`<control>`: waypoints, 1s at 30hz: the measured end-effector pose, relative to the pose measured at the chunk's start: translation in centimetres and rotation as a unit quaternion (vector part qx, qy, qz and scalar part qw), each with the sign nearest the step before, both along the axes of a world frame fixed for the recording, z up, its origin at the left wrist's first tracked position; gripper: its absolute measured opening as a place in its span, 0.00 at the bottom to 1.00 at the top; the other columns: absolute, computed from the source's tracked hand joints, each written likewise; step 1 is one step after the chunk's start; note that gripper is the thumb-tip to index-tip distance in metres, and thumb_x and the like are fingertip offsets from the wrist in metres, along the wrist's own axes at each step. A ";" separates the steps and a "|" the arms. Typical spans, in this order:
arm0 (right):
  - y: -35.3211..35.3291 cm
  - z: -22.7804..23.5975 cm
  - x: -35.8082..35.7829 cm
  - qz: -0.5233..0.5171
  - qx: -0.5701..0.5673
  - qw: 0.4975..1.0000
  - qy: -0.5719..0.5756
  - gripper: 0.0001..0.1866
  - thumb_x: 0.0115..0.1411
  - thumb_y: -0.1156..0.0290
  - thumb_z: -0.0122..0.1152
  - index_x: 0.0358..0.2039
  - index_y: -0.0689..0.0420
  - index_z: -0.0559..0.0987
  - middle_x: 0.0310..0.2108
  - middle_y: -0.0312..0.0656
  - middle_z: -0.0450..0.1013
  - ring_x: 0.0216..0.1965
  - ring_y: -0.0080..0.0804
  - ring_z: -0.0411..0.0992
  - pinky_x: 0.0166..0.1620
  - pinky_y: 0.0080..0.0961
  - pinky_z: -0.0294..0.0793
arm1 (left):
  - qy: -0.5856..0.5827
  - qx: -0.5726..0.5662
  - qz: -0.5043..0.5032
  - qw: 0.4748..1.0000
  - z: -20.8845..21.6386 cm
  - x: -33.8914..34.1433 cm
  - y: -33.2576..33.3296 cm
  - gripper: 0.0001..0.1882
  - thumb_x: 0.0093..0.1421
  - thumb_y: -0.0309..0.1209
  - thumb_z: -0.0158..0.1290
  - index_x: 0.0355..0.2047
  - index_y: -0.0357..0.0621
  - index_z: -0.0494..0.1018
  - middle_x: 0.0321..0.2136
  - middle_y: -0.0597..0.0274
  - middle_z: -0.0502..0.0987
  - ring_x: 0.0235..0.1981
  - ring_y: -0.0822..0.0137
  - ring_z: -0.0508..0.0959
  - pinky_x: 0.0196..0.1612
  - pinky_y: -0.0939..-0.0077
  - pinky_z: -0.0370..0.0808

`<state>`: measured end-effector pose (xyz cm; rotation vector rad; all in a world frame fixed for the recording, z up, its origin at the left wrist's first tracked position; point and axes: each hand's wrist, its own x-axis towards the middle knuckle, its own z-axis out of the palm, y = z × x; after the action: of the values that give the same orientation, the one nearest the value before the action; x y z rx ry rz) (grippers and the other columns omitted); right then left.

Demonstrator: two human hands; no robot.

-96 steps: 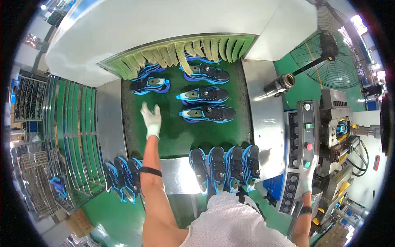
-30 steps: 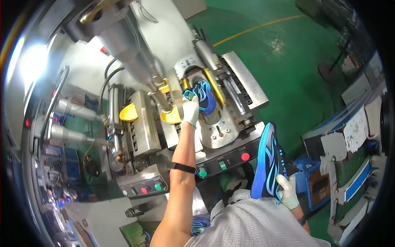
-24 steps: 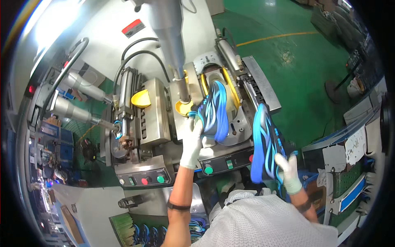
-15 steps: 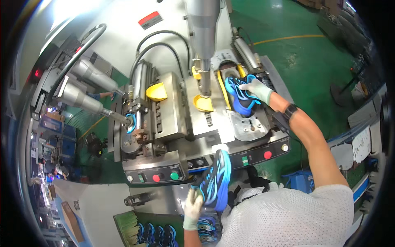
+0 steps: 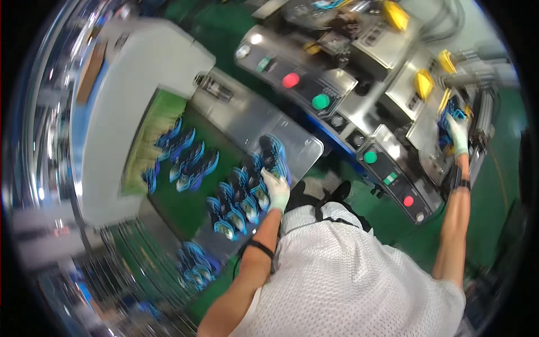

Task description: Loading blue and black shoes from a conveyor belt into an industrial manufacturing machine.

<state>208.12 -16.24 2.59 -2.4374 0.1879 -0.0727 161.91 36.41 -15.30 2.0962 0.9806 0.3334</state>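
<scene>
Both my hands wear pale gloves. My left hand [image 5: 276, 190] closes around the near end of a black and blue sports shoe [image 5: 273, 155] at the metal tray's edge. Directly left of it stand several similar shoes [image 5: 238, 196] in a row. Far to the right, my right arm is stretched toward the pressing machine [image 5: 393, 84]. There my right hand [image 5: 458, 136] grips another blue shoe [image 5: 455, 110], seated beside a yellow strip; motion blurs its fingers.
More shoes [image 5: 188, 154] stand on a green surface [image 5: 168, 109] at left, beside a white curved panel [image 5: 129, 84]. A wire rack [image 5: 132, 258] is at lower left. The machine's control panel [image 5: 393, 174] with coloured buttons projects toward me.
The view has swung left, so the machine appears at upper right. My left hand has carried its shoe from before the machine to the tray row. My right hand stays at the machine's shoe.
</scene>
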 end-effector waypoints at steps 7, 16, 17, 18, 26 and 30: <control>26.1 -3.5 -24.4 0.347 -0.158 0.912 -0.152 0.41 0.59 0.65 0.65 0.67 0.72 0.58 0.69 0.65 0.52 0.72 0.59 0.49 0.72 0.42 0.48 | 0.045 -0.118 0.017 0.992 3.8 -5.0 2.0 0.43 0.63 0.38 0.56 0.70 0.31 0.47 0.65 0.33 0.58 0.67 0.41 0.61 0.68 0.61 0.59; 36.4 -5.9 -33.1 0.449 -0.183 0.875 0.021 0.51 0.54 0.59 0.69 0.70 0.66 0.51 0.70 0.65 0.47 0.73 0.62 0.43 0.72 0.52 0.45 | -0.093 -0.189 0.071 0.975 7.2 -13.8 5.0 0.41 0.58 0.25 0.61 0.66 0.28 0.52 0.61 0.38 0.61 0.65 0.47 0.64 0.68 0.60 0.62; 38.1 -7.5 -34.7 0.450 -0.129 0.878 0.099 0.50 0.55 0.56 0.68 0.70 0.66 0.51 0.70 0.65 0.48 0.73 0.60 0.44 0.73 0.46 0.46 | -0.046 -0.175 0.053 0.982 6.4 -12.9 5.1 0.45 0.56 0.28 0.63 0.67 0.28 0.50 0.62 0.36 0.60 0.67 0.46 0.61 0.69 0.60 0.58; 43.7 -3.7 -36.4 0.478 -0.038 0.854 0.201 0.50 0.56 0.57 0.67 0.69 0.66 0.52 0.70 0.65 0.50 0.73 0.59 0.46 0.73 0.40 0.48 | 0.006 -0.153 0.046 0.987 5.1 -12.5 5.5 0.49 0.53 0.31 0.66 0.68 0.27 0.48 0.63 0.35 0.58 0.68 0.44 0.58 0.71 0.59 0.55; 53.8 -15.0 -43.9 0.245 0.167 0.929 0.223 0.44 0.51 0.68 0.70 0.65 0.64 0.57 0.55 0.61 0.67 0.57 0.54 0.68 0.62 0.43 0.66 | -0.041 -0.179 0.059 0.981 -1.9 -8.8 8.8 0.45 0.47 0.24 0.61 0.63 0.30 0.50 0.59 0.39 0.58 0.60 0.48 0.65 0.65 0.63 0.61; 51.3 -14.2 -42.2 0.209 0.241 0.897 0.307 0.39 0.52 0.65 0.73 0.60 0.63 0.64 0.47 0.50 0.73 0.47 0.41 0.73 0.51 0.35 0.74 | -0.067 -0.161 0.043 0.984 -0.8 -9.2 13.5 0.30 0.47 0.27 0.68 0.50 0.35 0.68 0.37 0.56 0.78 0.33 0.63 0.79 0.39 0.66 0.77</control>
<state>165.94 35.04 -11.61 -1.8787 -0.0464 0.8427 152.67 49.96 -16.09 1.7208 0.9757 0.3297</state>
